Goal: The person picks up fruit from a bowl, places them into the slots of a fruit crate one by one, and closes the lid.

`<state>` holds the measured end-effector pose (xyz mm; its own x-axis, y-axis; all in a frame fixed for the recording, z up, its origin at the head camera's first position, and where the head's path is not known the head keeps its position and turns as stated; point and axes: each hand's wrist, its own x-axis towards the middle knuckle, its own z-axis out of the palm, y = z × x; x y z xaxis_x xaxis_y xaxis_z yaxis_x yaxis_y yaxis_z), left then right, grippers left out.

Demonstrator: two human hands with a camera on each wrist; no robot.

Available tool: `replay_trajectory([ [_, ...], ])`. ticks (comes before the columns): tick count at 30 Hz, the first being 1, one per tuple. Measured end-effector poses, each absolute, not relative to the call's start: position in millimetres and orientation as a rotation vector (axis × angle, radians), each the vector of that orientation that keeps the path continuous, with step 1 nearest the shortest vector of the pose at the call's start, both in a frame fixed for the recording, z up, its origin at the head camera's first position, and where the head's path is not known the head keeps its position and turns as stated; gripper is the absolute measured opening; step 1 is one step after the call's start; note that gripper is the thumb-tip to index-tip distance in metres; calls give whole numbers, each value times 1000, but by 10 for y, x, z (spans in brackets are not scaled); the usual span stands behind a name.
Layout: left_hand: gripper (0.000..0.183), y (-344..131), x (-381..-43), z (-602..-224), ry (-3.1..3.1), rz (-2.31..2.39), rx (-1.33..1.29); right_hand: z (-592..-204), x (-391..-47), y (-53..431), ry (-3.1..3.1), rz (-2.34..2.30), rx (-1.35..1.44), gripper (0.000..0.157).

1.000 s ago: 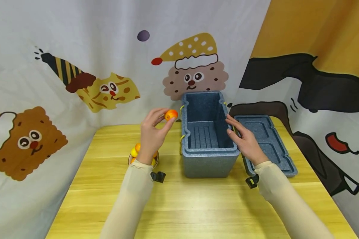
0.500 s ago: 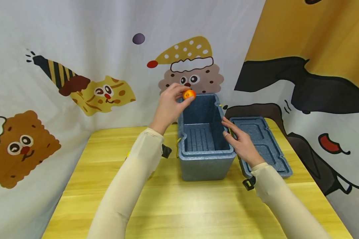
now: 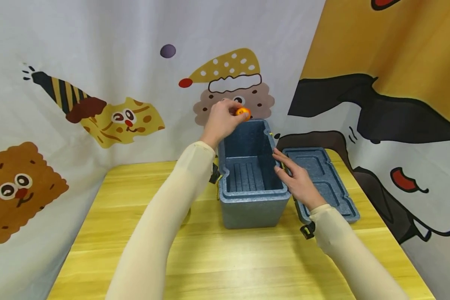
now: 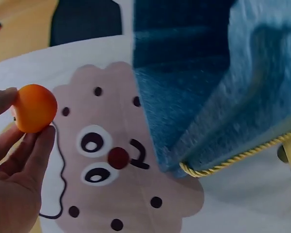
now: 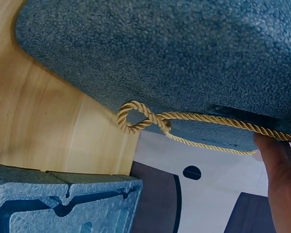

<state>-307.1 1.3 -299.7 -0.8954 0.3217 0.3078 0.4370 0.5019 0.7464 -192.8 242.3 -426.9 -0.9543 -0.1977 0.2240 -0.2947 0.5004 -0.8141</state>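
My left hand (image 3: 225, 121) pinches a small round orange fruit (image 3: 243, 112) between thumb and fingertips. It is raised over the far left end of a blue-grey foam box (image 3: 255, 212), whose top is off. In the left wrist view the fruit (image 4: 35, 108) shows smooth and glossy, apart from the box wall (image 4: 184, 97). My right hand (image 3: 300, 183) rests its extended fingers on the box's right rim. In the right wrist view that hand (image 5: 286, 179) lies against the box side, by a yellow rope handle (image 5: 208, 118).
Right of the box lies its foam lid (image 3: 330, 183), flat on the wooden table (image 3: 225, 262). A patterned curtain (image 3: 135, 54) hangs right behind the table. My left forearm (image 3: 161, 216) covers nearly all of a bowl on the left.
My left hand has carried the fruit up, rightward and away from me, from left of the box to over its far end. The right hand stays at the rim. The view has shifted slightly.
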Motion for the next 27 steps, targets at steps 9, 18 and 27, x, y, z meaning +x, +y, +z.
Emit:
replay_trajectory([
  [9,30,94,-3325,-3087,-2889,-1128,-429,-4294,-1937,2395,-2620,1467,429,46],
  [18,34,130,-3428,-3185,-3006,-1059,-222,-4282,-1944,2383,-2605,1492,426,46],
  [27,23,152,-3501,-3246,-3047,-988,-230,-4300,-1952,2403,-2586,1518,433,49],
])
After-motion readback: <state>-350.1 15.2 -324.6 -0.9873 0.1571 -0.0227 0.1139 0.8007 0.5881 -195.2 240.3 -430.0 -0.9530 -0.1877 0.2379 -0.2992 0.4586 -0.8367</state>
